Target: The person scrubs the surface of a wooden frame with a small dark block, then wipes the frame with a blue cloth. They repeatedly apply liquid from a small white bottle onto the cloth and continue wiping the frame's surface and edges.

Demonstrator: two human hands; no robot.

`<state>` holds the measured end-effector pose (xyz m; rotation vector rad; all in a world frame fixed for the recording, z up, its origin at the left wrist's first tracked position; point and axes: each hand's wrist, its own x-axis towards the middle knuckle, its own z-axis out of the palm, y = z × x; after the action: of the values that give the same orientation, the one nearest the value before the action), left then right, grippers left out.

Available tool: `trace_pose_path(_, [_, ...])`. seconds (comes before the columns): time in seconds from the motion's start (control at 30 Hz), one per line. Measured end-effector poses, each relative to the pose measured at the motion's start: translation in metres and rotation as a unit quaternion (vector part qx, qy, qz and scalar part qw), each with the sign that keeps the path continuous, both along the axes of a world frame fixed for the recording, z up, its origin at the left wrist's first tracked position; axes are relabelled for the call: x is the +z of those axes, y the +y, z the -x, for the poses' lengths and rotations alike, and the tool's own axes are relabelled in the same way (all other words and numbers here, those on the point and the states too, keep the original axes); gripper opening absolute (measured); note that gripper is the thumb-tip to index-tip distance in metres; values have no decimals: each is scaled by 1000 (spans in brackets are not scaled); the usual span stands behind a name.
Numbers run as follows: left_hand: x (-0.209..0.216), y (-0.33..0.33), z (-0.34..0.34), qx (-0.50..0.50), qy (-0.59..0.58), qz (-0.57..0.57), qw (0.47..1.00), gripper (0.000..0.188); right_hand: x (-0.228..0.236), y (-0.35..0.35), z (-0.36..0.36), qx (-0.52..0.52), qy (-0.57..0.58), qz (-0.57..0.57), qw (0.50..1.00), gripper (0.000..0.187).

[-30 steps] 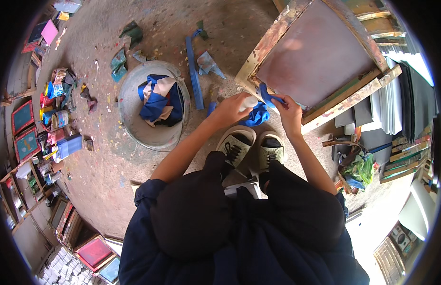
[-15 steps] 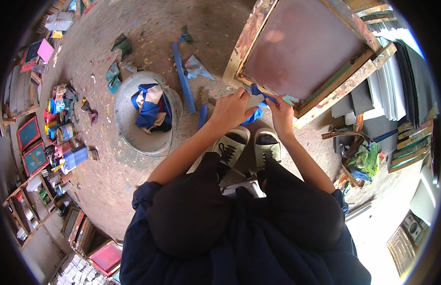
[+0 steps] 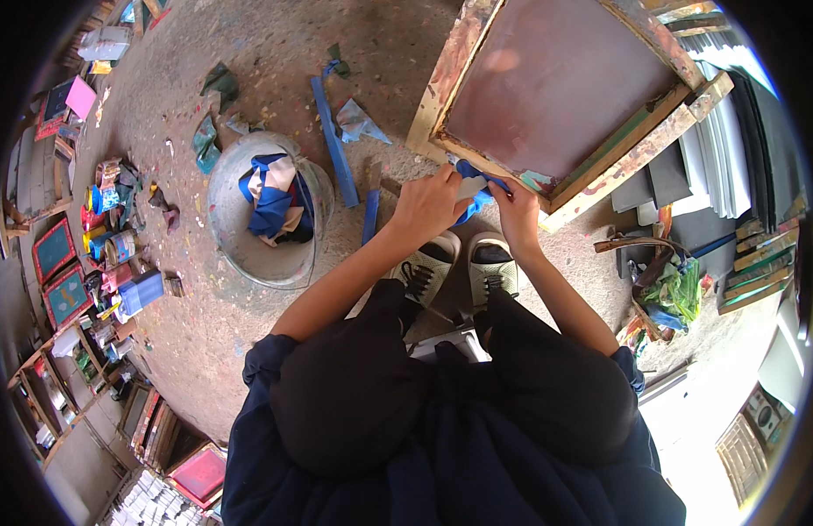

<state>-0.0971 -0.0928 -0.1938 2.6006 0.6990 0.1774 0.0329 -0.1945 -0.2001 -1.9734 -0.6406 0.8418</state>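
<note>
My left hand (image 3: pixel 426 206) is closed, gripping a pale grey flat piece (image 3: pixel 470 187) that looks like a scraper blade; its exact kind is unclear. Pinched in the fingers of my right hand (image 3: pixel 517 213) is a blue strip (image 3: pixel 496 180), perhaps cloth or tape. It touches the grey piece, and more blue material (image 3: pixel 478 209) hangs below between my hands. Both hands are at the near corner of a paint-stained wooden screen frame (image 3: pixel 424 114) with a brownish mesh (image 3: pixel 546 88). What my fingers cover is hidden.
A grey metal bucket (image 3: pixel 231 250) holding blue and beige cloth (image 3: pixel 273 188) stands left of my hands. Blue strips (image 3: pixel 334 140) and scraps (image 3: pixel 361 121) lie on the floor. Paint containers (image 3: pixel 117 245) line the left. Stacked sheets (image 3: pixel 726 145) and a green plastic bag (image 3: pixel 678 289) are right.
My hands stay by the frame's corner with nearly the same grip. The blue strip between them has shifted slightly, and the view has moved a little.
</note>
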Motion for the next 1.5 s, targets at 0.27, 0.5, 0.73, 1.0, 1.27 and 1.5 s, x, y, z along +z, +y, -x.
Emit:
trace_pose_path(0.27, [-12,14,12,5,-79,181,980,34,-8,-4,-17,-111,296,-96,944,24])
trace_pose_path(0.5, [-69,26,45,24,-146,272,951,36,36,-20,-48,-251,325,-270,871,11])
trace_pose_path(0.73, [-46,31,42,22,-100,317,943,37,52,20,-109,-294,-193,-65,934,17])
trace_pose_path(1.0, [-34,36,48,36,-208,312,927,29,3,46,-137,-137,-506,-112,844,28])
trace_pose_path(1.27, [-9,76,-9,72,-268,149,949,20,-9,44,-123,4,-532,60,844,68])
trace_pose_path(1.5, [8,108,-87,92,-272,-25,958,61,29,85,-163,-47,-564,41,823,69])
